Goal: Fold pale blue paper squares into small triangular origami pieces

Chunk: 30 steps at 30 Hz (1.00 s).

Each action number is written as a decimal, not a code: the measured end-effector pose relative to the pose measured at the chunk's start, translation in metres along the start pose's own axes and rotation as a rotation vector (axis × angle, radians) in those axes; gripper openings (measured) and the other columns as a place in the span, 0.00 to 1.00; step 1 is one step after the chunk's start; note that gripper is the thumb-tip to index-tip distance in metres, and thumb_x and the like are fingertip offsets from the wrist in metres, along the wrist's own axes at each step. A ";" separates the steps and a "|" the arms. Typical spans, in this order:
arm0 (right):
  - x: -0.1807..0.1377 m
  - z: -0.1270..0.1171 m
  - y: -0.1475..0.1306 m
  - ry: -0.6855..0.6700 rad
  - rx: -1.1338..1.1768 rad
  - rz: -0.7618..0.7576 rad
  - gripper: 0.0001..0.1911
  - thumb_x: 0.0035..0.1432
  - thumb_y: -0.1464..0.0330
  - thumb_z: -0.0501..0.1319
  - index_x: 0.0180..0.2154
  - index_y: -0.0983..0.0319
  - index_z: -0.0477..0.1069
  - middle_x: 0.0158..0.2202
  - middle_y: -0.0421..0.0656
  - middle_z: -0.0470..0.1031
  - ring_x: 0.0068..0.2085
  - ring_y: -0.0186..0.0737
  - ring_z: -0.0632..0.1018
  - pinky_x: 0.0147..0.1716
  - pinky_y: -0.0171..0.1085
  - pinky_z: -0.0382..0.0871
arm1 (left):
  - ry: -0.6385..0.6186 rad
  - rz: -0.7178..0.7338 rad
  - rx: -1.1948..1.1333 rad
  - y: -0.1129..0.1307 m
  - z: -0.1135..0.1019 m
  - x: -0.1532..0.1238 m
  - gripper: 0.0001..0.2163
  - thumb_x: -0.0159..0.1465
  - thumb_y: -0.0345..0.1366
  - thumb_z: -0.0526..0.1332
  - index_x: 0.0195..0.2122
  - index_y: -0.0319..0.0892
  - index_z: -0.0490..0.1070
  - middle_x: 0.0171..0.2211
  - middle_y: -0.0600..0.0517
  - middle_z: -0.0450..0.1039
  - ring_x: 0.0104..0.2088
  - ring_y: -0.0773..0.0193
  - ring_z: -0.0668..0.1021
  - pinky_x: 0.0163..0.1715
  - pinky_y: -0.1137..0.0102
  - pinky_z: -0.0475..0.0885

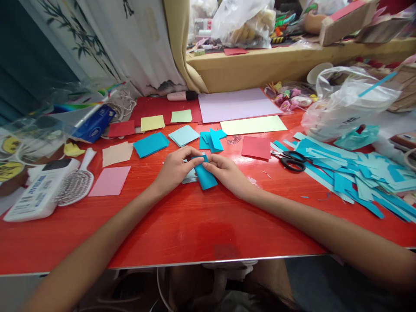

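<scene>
Both my hands meet over the middle of the red table (195,225). My left hand (177,167) and my right hand (225,171) pinch the top edge of a folded blue paper piece (205,177), which slants down onto the table between them. A pale blue scrap lies under my left hand's fingers. Just beyond the hands sit folded blue paper pieces (212,139) and a light blue paper square (183,135).
Black scissors (290,159) lie to the right by a heap of blue paper strips (357,173). Coloured paper squares, among them a blue square (151,144) and a pink square (109,181), dot the left. A white remote (42,190) and hairbrush (76,184) rest far left. A plastic bag (344,104) stands back right.
</scene>
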State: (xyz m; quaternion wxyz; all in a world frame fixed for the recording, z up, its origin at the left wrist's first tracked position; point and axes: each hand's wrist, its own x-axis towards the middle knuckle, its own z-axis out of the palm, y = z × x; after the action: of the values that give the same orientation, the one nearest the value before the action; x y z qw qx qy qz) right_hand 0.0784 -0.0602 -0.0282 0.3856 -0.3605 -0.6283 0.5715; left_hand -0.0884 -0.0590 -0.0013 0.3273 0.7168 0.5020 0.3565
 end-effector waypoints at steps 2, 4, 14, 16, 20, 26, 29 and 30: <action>0.000 0.000 0.000 -0.010 -0.010 0.006 0.10 0.59 0.61 0.55 0.32 0.62 0.66 0.28 0.38 0.65 0.28 0.32 0.66 0.29 0.35 0.62 | 0.024 -0.003 -0.001 0.001 0.000 0.000 0.10 0.60 0.43 0.59 0.34 0.42 0.72 0.28 0.53 0.71 0.24 0.70 0.68 0.23 0.73 0.62; -0.001 0.000 0.000 -0.017 -0.031 0.010 0.11 0.59 0.61 0.56 0.30 0.62 0.65 0.26 0.37 0.64 0.27 0.31 0.65 0.27 0.34 0.60 | 0.060 -0.013 -0.017 0.002 0.000 0.000 0.09 0.60 0.42 0.59 0.33 0.42 0.72 0.28 0.53 0.71 0.23 0.70 0.67 0.22 0.73 0.62; 0.000 0.000 0.001 -0.047 0.022 0.020 0.11 0.57 0.62 0.59 0.27 0.62 0.62 0.24 0.36 0.62 0.26 0.29 0.65 0.26 0.33 0.62 | 0.178 -0.044 -0.143 -0.002 -0.003 0.005 0.08 0.59 0.40 0.60 0.32 0.41 0.71 0.23 0.55 0.66 0.19 0.71 0.67 0.18 0.74 0.62; 0.000 0.000 0.001 -0.052 0.045 0.026 0.11 0.57 0.62 0.59 0.27 0.61 0.63 0.24 0.36 0.63 0.27 0.30 0.68 0.28 0.34 0.66 | 0.182 -0.043 -0.138 -0.003 -0.004 0.005 0.08 0.59 0.41 0.61 0.32 0.41 0.71 0.23 0.55 0.67 0.19 0.71 0.67 0.18 0.74 0.62; 0.001 0.002 0.001 -0.074 0.153 0.056 0.08 0.56 0.65 0.60 0.29 0.61 0.64 0.28 0.38 0.70 0.30 0.32 0.74 0.36 0.38 0.73 | 0.207 -0.039 -0.130 -0.006 -0.004 0.006 0.09 0.59 0.41 0.61 0.33 0.41 0.71 0.23 0.55 0.68 0.19 0.71 0.68 0.18 0.74 0.63; 0.002 0.003 0.000 -0.095 0.223 0.086 0.05 0.56 0.69 0.60 0.29 0.60 0.64 0.29 0.38 0.73 0.33 0.35 0.80 0.37 0.38 0.74 | 0.239 -0.040 -0.124 -0.008 -0.006 0.007 0.08 0.59 0.41 0.61 0.32 0.41 0.72 0.25 0.54 0.70 0.20 0.71 0.69 0.18 0.74 0.64; 0.002 0.002 0.001 -0.093 0.237 0.076 0.06 0.56 0.70 0.60 0.29 0.61 0.64 0.29 0.37 0.73 0.32 0.35 0.80 0.36 0.37 0.74 | 0.237 -0.039 -0.136 -0.009 -0.006 0.007 0.08 0.58 0.41 0.61 0.33 0.41 0.72 0.26 0.54 0.70 0.20 0.71 0.69 0.19 0.74 0.64; 0.003 0.002 0.001 -0.090 0.239 0.077 0.06 0.56 0.70 0.60 0.29 0.61 0.64 0.28 0.37 0.73 0.32 0.34 0.80 0.36 0.37 0.74 | 0.238 -0.037 -0.139 -0.009 -0.006 0.007 0.08 0.58 0.41 0.61 0.33 0.41 0.72 0.26 0.54 0.70 0.20 0.71 0.69 0.19 0.74 0.64</action>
State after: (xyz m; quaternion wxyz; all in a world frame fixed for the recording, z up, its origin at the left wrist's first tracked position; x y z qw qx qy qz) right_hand 0.0753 -0.0587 -0.0292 0.3749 -0.3098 -0.5580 0.6724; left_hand -0.0955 -0.0489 -0.0042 0.3209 0.6357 0.5245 0.4667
